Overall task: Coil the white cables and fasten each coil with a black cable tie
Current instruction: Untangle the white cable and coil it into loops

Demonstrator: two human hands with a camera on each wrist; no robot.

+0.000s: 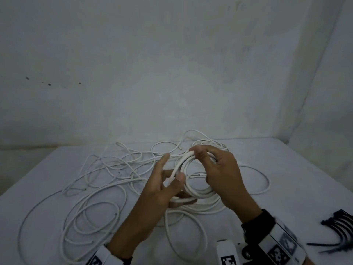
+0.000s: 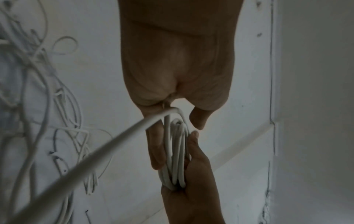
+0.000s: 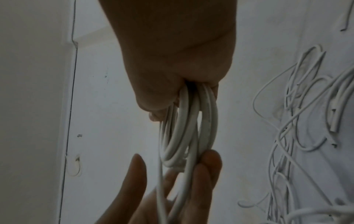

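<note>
I see my right hand (image 1: 221, 175) curled around the white coil (image 1: 193, 190); my left hand (image 1: 164, 190) seems to pinch its near strand.

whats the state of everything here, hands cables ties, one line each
coil: partly wound, held up in both hands, no tie on it
loose white cables: uncoiled, tangled on the table
black cable ties: unused bunch lying at the right edge
left hand: thumb and fingers pinch the coil's near side
right hand: grips the coil's far side
</note>
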